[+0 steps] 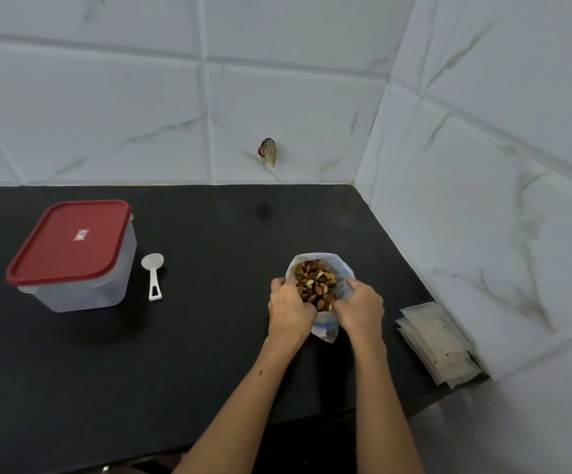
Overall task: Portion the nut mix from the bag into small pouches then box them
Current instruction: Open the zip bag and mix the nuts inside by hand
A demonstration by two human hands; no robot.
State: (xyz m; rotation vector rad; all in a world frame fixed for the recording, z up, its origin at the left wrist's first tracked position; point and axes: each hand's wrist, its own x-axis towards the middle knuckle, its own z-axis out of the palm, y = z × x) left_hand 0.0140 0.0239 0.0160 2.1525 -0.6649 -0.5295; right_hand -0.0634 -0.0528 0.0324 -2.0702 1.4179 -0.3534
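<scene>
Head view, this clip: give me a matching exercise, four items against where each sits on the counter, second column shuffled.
Items:
1. box
2. spoon
3. bag of nuts
4. pouches

Places:
A. held open between both hands
B. stacked by the right wall
C. far left, red lid on
D. lying just right of the box

Pairs: 1-C, 2-D, 3-A, 4-B. The left hand and right hand grip the bag's rim.

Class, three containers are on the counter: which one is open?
The bag of nuts, held open by both hands. The box has its red lid on; the pouches lie flat.
</scene>
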